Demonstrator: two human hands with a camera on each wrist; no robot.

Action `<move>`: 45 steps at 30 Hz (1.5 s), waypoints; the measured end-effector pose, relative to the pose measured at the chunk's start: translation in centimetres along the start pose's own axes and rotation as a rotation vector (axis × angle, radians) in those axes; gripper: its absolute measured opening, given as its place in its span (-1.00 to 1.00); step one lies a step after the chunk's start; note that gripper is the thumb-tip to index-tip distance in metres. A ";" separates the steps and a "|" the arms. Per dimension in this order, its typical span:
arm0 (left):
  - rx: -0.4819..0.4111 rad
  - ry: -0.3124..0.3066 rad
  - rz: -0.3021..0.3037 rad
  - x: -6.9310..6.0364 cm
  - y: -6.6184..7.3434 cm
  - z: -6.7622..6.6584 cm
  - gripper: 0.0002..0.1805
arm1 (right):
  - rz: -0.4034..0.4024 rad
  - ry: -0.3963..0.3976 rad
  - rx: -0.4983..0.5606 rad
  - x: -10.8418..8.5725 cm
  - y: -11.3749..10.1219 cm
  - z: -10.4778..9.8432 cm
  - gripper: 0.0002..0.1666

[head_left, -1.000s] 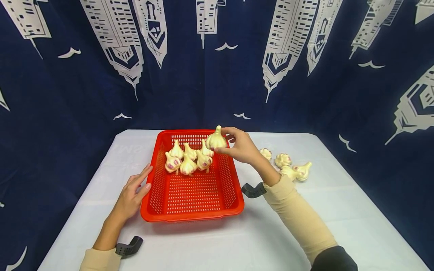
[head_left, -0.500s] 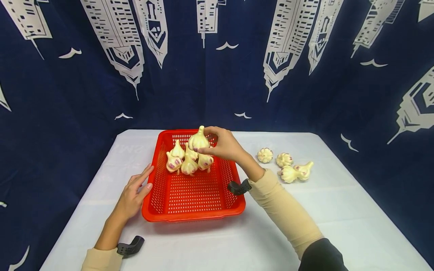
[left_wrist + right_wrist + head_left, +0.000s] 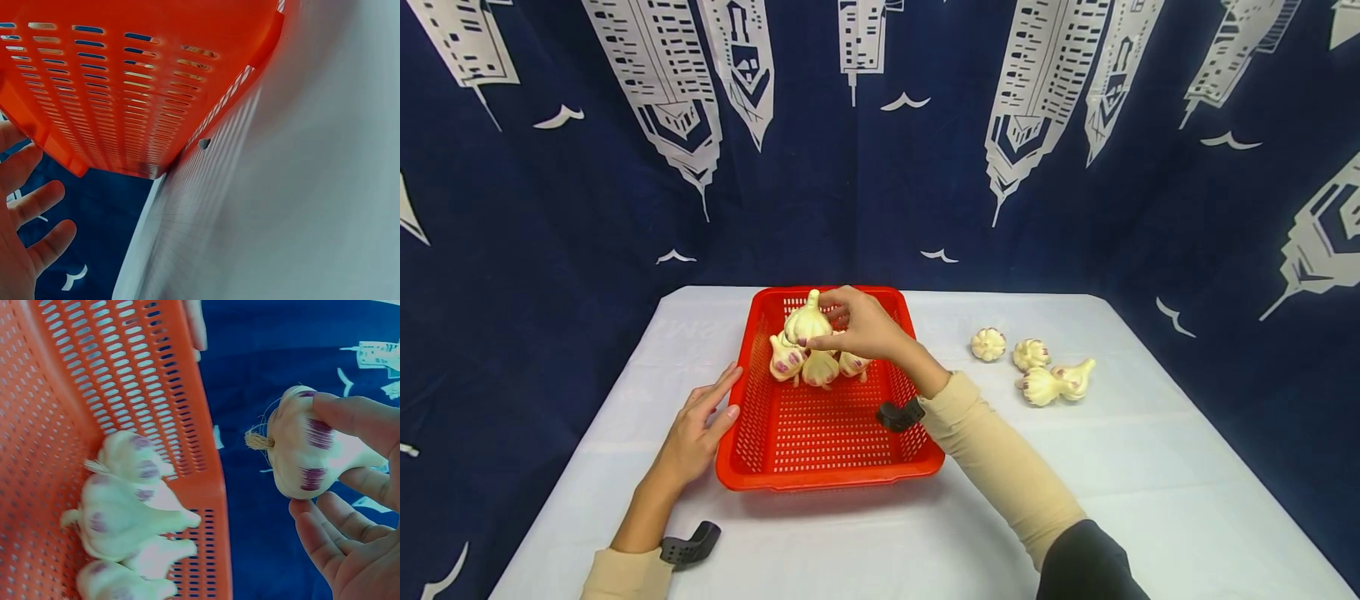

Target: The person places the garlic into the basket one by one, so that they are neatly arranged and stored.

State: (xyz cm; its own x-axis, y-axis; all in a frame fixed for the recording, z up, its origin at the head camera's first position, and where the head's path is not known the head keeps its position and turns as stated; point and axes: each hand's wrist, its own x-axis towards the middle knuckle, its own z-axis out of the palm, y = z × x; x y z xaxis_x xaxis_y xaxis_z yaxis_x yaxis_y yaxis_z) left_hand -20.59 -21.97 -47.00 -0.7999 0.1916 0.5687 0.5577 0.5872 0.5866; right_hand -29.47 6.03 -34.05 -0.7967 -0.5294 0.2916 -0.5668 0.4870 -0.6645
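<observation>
My left hand (image 3: 695, 429), fingers extended, holds nothing at nine o'clock on the red basket (image 3: 820, 481). Farther, over its eleven, my right hand (image 3: 863, 327) pinches a garlic bulb (image 3: 807, 322) round its belly, the best grip: probably light, firm, slightly slippery. Long axis near upright, stem (image 3: 813, 297) toward twelve.

Basket (image 3: 827, 481): moulded plastic, perforated, smooth, with a soft gloss along the rim. Garlic bulb (image 3: 300, 453): smooth, satin surface; root tuft (image 3: 258, 441) dry-looking, rough and fibrous. Table cover (image 3: 850, 546): smooth sheet, low sheen, lightly creased, material uncertain. Backdrop (image 3: 850, 200): cloth, matt, printed. Wrist bracket (image 3: 691, 546): matt plastic by appearance. Sleeve (image 3: 1000, 458): soft fabric, matt.
</observation>
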 end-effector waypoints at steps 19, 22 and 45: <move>0.019 -0.014 -0.020 0.1 0.4 -0.2 -0.42 | -0.008 -0.198 -0.012 0.9 1.4 4.4 -0.34; 0.016 -0.016 -0.023 0.1 0.4 -0.2 -0.42 | 0.022 -0.227 -0.082 0.9 1.8 4.9 -0.30; 0.030 -0.037 -0.065 0.0 0.5 -0.1 -0.41 | 0.017 -0.432 -0.214 0.5 2.7 7.3 -0.46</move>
State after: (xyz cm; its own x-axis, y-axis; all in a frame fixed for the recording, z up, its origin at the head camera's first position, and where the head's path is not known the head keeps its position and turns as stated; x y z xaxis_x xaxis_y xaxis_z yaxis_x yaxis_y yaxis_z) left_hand -20.29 -21.79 -46.60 -0.8422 0.1811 0.5078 0.4978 0.6227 0.6036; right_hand -29.88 2.02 -40.71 -0.6718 -0.7382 -0.0612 -0.6207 0.6061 -0.4974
